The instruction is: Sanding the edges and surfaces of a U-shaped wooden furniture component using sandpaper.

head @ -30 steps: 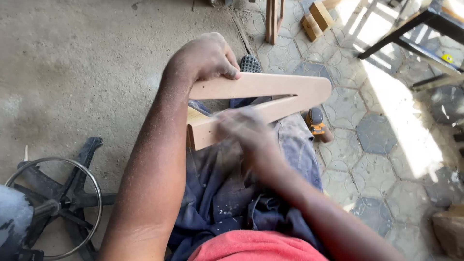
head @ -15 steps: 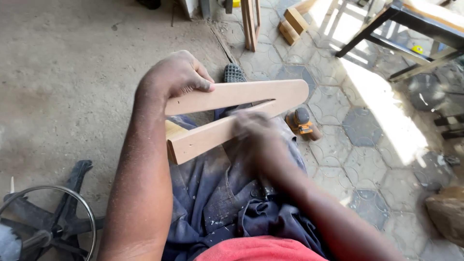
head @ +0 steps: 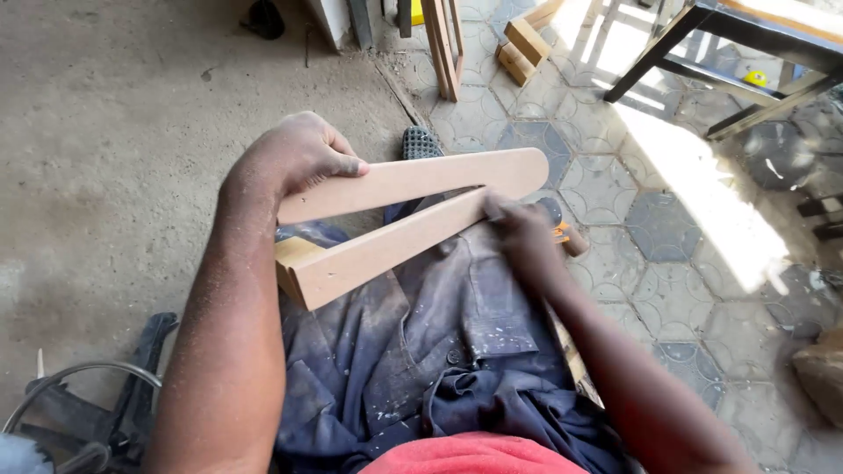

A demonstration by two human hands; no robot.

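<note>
A V-shaped piece of light wood (head: 413, 211), two flat bars joined at a rounded far end, rests over my lap. My left hand (head: 294, 158) grips the upper bar near its open end. My right hand (head: 518, 230) presses against the lower bar close to the joint, fingers curled; whether it holds something small against the wood I cannot tell. Dusty dark blue work cloth (head: 421, 342) covers my legs under the piece.
A black metal chair base with a wire ring (head: 83, 404) lies at lower left. Wooden blocks (head: 525, 39) and slats stand at the top. A dark table frame (head: 746, 53) stands at upper right on hexagonal pavers. A dark sandal (head: 423, 142) shows beyond the wood.
My right hand has slid along the lower bar from its middle toward the joined end. The left hand keeps its grip on the upper bar.
</note>
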